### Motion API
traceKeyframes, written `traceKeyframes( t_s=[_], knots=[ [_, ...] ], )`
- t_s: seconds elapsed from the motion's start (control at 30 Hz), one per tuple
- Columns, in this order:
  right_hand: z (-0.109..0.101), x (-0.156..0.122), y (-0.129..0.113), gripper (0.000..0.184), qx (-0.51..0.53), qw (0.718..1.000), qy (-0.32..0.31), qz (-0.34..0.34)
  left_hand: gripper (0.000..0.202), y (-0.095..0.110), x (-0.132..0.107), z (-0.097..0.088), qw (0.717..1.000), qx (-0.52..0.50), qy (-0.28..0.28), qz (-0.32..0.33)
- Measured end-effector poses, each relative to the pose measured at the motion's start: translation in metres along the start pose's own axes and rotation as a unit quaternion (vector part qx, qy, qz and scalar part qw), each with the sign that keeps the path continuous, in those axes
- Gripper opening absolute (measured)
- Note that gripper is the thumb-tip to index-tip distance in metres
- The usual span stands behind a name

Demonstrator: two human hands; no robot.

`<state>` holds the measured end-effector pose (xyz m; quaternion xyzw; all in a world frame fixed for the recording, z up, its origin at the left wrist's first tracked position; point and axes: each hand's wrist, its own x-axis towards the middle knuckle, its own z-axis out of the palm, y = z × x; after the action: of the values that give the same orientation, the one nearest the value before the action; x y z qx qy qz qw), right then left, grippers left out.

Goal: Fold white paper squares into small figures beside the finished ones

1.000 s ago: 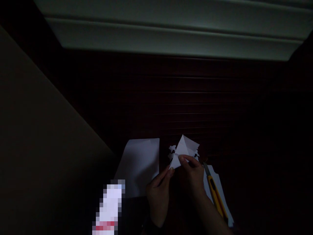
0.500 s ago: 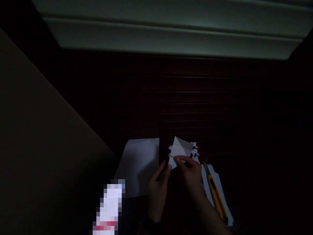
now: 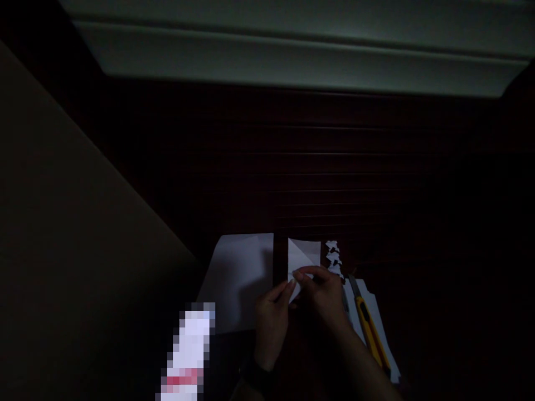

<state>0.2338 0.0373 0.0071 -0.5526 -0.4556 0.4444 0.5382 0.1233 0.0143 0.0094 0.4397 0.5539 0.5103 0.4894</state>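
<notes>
Folded paper (image 3: pixel 301 255) is held just right of a white sheet (image 3: pixel 240 278), at the near side of the table (image 3: pixel 376 195). The left hand (image 3: pixel 271 317) and right hand (image 3: pixel 328 295) each pinch its near corner in a fingertip grip (steadying the crease, I judge). A yellow knife (image 3: pixel 370 334) lies aside, right.

white folded paper (image 3: pixel 303 254), yellow utility knife (image 3: pixel 370 328), seemingly dark reddish table (image 3: pixel 334 167)

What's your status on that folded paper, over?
Left hand, right hand both pinching folded paper, near edge. Cut scraps just right of it. Yellow knife lies apart, by right wrist.
</notes>
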Motion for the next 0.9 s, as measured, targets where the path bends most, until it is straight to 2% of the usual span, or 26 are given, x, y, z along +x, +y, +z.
traceKeyframes(
  t_s=[0.27,0.3,0.4,0.47,0.63,0.73,0.9],
  knots=[
    [-0.001,0.001,-0.010,0.018,0.011,1.000,0.011,-0.020,0.028,-0.004,0.000,0.001,0.997,-0.072,0.000,-0.030],
    [0.000,0.001,-0.011,0.022,0.030,0.999,0.012,-0.027,0.028,-0.004,0.000,0.001,0.996,-0.082,0.003,-0.031],
    [0.004,0.001,-0.013,0.050,0.137,0.990,0.022,-0.036,0.028,-0.003,0.000,0.001,0.995,-0.094,0.017,-0.020],
    [0.006,0.002,-0.011,0.056,0.210,0.977,0.025,-0.015,0.027,-0.001,0.000,0.001,0.996,-0.088,0.031,-0.013],
    [0.002,0.002,-0.008,0.019,0.242,0.965,-0.048,0.083,0.026,0.005,-0.001,0.001,0.997,-0.072,0.038,-0.012],
    [-0.001,0.002,-0.007,0.021,0.237,0.965,-0.051,0.103,0.026,0.007,-0.003,0.001,0.997,-0.063,0.033,-0.011],
    [-0.002,0.003,-0.002,0.024,0.249,0.963,-0.037,0.097,0.025,0.005,-0.003,0.000,0.996,-0.083,0.029,-0.018]
  ],
)
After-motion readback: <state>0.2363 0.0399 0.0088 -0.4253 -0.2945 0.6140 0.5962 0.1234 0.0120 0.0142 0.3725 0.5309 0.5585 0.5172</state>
